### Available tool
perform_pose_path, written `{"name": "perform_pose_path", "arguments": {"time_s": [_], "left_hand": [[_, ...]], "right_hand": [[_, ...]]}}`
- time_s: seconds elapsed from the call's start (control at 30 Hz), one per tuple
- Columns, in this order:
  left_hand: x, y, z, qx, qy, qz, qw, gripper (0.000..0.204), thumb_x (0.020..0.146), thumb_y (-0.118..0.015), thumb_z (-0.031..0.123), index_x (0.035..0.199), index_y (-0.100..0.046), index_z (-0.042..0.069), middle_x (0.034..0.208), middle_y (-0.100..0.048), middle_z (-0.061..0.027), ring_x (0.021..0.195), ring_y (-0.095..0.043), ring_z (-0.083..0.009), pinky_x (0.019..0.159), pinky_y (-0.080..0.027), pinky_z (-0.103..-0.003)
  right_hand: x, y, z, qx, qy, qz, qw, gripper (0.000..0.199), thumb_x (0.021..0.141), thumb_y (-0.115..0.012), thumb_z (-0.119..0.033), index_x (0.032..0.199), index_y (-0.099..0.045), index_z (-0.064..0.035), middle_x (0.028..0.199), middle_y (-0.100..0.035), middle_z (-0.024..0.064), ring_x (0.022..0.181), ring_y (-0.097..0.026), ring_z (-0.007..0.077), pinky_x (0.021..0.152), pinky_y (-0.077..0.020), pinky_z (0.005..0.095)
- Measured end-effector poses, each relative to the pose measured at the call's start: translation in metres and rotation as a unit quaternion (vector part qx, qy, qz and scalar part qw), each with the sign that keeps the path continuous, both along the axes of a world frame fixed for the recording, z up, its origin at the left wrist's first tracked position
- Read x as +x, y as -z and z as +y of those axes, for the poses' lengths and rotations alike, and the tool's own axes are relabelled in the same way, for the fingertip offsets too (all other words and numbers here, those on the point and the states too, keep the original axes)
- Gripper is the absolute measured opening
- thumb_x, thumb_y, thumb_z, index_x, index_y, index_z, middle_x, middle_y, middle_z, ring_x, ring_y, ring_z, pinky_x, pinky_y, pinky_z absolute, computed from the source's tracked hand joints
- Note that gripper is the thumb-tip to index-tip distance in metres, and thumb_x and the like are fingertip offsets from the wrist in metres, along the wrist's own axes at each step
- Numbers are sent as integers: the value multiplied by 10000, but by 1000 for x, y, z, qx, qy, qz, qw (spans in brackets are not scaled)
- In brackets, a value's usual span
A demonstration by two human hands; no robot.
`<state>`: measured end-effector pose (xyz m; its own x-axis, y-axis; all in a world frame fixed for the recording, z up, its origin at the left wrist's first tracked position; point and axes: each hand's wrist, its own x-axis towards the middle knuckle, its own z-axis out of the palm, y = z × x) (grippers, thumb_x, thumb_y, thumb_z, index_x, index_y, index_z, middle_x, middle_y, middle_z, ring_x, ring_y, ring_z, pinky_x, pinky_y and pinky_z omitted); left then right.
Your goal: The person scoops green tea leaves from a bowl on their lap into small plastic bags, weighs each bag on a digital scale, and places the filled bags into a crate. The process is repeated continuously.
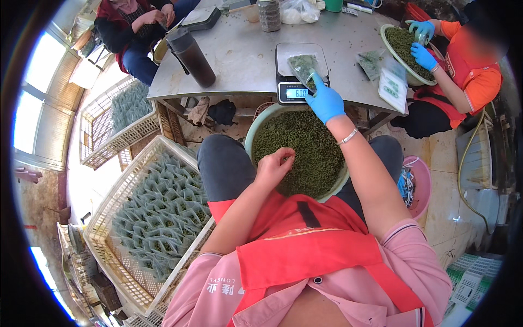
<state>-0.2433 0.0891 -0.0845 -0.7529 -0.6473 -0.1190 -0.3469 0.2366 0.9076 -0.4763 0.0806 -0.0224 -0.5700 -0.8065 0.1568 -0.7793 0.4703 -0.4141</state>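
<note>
My right hand (326, 102), in a blue glove, grips the near edge of a small clear plastic bag (303, 66). The bag has some small green berries, like green peppercorns, in it and rests tilted on the pan of a digital scale (279, 59) with a lit display. Between my knees, a wide pale green basin (251, 131) is full of loose green peppercorns (305, 147). Over the left part of the basin is my bare left hand (276, 166), its fingers curled in a pinch; what they hold, if anything, is hidden.
A crate (101, 229) of filled bags stands left, another crate (92, 143) behind it. The metal table (239, 60) bears a dark bottle (190, 57), a jar (269, 15) and flat bags (392, 90). A blue-gloved co-worker (457, 71) handles a peppercorn basin; another person (144, 27) sits back left. A pink tub (418, 188) stands right.
</note>
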Motion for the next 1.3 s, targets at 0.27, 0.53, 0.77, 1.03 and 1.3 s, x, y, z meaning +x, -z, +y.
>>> {"name": "perform_pose_path", "arguments": {"time_s": [0.27,0.53,0.77,1.03,1.3], "left_hand": [[-2,1,1,17,-6,11,1000,207,852,-570,91,1050,-584,28,908,-662,-49,691,-639,-115,622,-508,-243],[-5,-4,5,62,-16,58,996,206,866,-550,62,1066,-561,10,953,-645,-54,703,-626,-110,621,-509,-235],[-1,-7,3,72,-33,66,995,221,866,-550,57,1081,-553,10,955,-647,-55,689,-618,-103,626,-505,-234],[-10,-16,6,-57,-95,184,977,372,826,-599,95,1190,-525,101,951,-666,-79,619,-622,-102,639,-486,-271],[-1,-7,5,99,-31,74,992,232,858,-590,82,1072,-588,-9,792,-656,-59,651,-593,-76,548,-494,-219]], "right_hand": [[15,14,42,-197,-13,-344,918,178,812,-612,-140,974,-603,-67,677,-620,80,498,-574,134,498,-468,273],[31,14,56,-133,-55,-257,956,406,767,-671,-234,1147,-568,-136,752,-618,83,641,-599,230,643,-484,339],[5,12,10,-114,-1,-58,992,320,793,-629,-229,1094,-581,-132,746,-643,115,691,-623,302,611,-486,359],[62,32,83,-150,-97,-519,836,134,820,-597,-23,954,-601,-18,803,-605,27,588,-573,87,528,-475,224],[79,19,94,-47,-113,-489,864,97,823,-589,-60,907,-576,-13,718,-607,62,509,-552,103,472,-449,247]]}}
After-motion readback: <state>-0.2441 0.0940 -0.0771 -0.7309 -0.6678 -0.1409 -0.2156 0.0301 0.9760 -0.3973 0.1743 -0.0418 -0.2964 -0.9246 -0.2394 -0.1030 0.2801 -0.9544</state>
